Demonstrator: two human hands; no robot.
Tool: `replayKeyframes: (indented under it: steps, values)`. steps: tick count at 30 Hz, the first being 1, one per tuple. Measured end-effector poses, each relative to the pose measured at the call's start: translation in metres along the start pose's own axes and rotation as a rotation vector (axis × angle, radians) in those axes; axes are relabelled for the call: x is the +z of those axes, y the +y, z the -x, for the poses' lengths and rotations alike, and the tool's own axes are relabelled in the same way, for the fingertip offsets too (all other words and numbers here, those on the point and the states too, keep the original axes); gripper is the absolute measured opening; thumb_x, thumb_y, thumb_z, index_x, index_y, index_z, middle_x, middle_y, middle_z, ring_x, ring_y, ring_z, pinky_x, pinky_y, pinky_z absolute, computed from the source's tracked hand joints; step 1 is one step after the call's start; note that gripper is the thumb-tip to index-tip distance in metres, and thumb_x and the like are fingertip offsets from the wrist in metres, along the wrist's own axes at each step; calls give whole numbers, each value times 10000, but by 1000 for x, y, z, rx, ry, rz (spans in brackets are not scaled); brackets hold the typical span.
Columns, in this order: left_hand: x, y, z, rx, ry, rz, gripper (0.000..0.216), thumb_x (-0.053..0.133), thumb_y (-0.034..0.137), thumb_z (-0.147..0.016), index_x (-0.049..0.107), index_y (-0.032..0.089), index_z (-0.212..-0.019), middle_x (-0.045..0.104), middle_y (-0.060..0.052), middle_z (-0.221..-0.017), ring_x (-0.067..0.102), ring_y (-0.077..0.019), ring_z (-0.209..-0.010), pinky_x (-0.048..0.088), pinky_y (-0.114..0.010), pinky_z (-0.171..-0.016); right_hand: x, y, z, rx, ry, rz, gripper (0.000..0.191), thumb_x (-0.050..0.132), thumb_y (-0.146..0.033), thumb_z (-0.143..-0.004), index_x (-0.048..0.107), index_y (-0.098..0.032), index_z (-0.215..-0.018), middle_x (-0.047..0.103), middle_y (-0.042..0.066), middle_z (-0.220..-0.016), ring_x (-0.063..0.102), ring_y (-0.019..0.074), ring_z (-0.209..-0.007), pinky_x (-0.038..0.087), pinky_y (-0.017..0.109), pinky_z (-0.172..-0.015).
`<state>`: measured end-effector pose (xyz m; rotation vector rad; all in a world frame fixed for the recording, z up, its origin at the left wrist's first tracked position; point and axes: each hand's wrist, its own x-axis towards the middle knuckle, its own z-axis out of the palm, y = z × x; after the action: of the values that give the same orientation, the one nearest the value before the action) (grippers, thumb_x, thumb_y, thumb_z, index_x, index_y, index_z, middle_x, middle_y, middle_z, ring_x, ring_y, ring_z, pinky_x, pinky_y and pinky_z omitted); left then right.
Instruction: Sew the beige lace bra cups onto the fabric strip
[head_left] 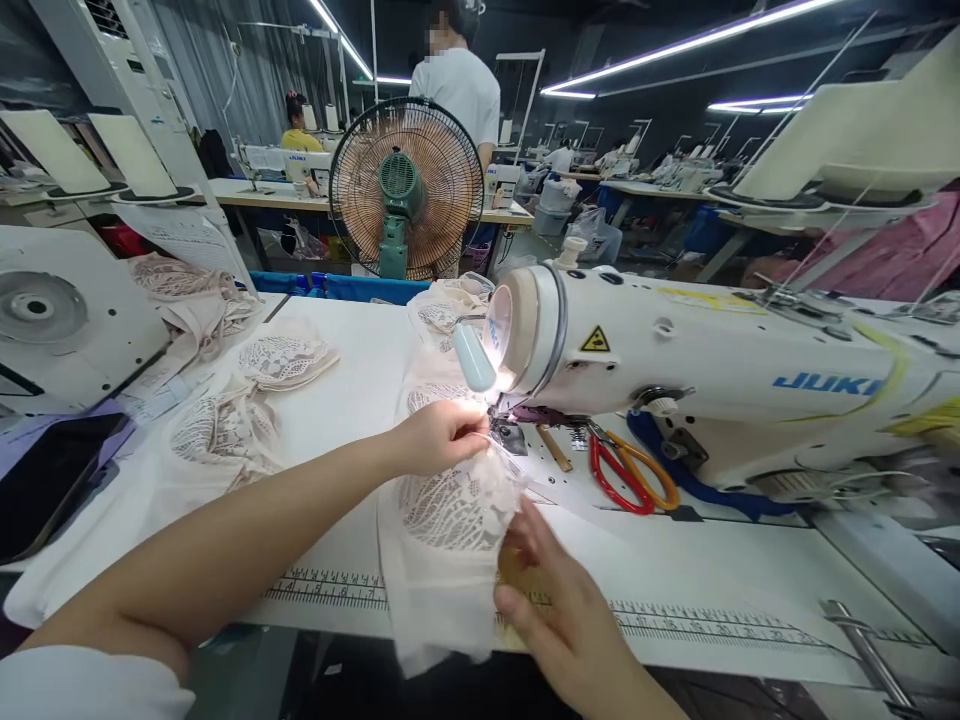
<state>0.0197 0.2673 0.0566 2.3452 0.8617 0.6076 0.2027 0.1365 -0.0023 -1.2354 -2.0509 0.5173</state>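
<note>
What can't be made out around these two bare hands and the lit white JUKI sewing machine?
Head view: the pale lace fabric beneath the left hand, covered by that hand.
Head view: the needle tip of the lit white JUKI sewing machine, lost in glare.
Head view: whether the right hand grips the fabric; its curled fingers are partly shadowed.
Head view: part of the black rectangular phone, cut off by the left edge.

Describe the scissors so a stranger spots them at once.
Find the big JUKI sewing machine on the right. The scissors lie beneath it on the table, beyond the right hand. One red handle and one orange distinguish them from the blue strip alongside.
</note>
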Motion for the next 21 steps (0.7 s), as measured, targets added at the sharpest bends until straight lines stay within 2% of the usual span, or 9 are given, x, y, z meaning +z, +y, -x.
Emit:
replayKeyframes:
  steps: [1,3,5,6,9,11,14,17,21]
  values:
    - [2,-2,-1,-22,11,19,188,421,201,-854,390,192,-669,470,44,-603,438,-88,-528,394,-208,-519,2,-5,-3,3,-76,-2,483,457,-320,-880,370,-193,-1338,640,97,-1045,629,201,-904,529,296,-711]
    - [7,-10,-3,-76,12,-68,186,393,230,-872,376,196,-690,510,33,-657,471,-88,-556,417,-205,-538,4,-10,-12,80,-155,-8,307,421,-314,-890,589,-195,-1117,655,57,-814,627,184,-736,507,282,-624]
    - [15,-19,-3,-138,9,-221,163,405,231,-861,382,198,-702,533,21,-687,498,-106,-594,423,-218,-555,2,-8,-21,193,-113,1,317,363,-303,-909,659,-203,-857,646,40,-715,614,175,-679,487,281,-606]
    - [18,-23,-2,-166,6,-283,139,416,225,-848,397,198,-713,533,18,-680,500,-119,-599,416,-230,-552,1,-5,-24,247,-83,19,337,349,-298,-913,656,-205,-810,662,39,-735,622,179,-705,486,286,-627]
    - [27,-28,4,-222,-7,-376,68,419,188,-814,482,192,-838,532,4,-665,502,-161,-586,371,-262,-518,-6,5,-29,349,-96,95,301,365,-280,-903,650,-209,-968,705,38,-892,644,197,-820,489,304,-694]
    - [31,-25,10,-223,-53,-457,227,432,163,-790,510,197,-1000,548,-10,-712,512,-173,-577,340,-263,-503,-10,8,-29,389,-159,142,340,370,-263,-897,603,-204,-1137,703,49,-998,644,212,-895,492,321,-726]
    - [33,-17,13,-187,-202,-628,408,484,214,-778,487,263,-1183,569,-29,-821,529,-171,-581,320,-250,-500,-12,7,-32,430,-249,202,404,356,-257,-901,534,-194,-1257,694,69,-1053,638,231,-945,495,338,-733]
    - [34,-11,10,-242,-259,-684,321,457,322,-826,554,258,-1125,591,-42,-833,533,-168,-571,328,-246,-501,-12,7,-37,438,-294,247,417,340,-250,-906,521,-196,-1278,693,72,-1059,639,231,-949,491,332,-724]
    - [33,-5,4,-293,-263,-679,276,439,295,-828,589,204,-1041,595,-55,-787,542,-186,-550,337,-255,-479,-15,9,-43,420,-342,298,419,344,-237,-900,526,-201,-1276,709,69,-999,646,231,-902,479,323,-690]
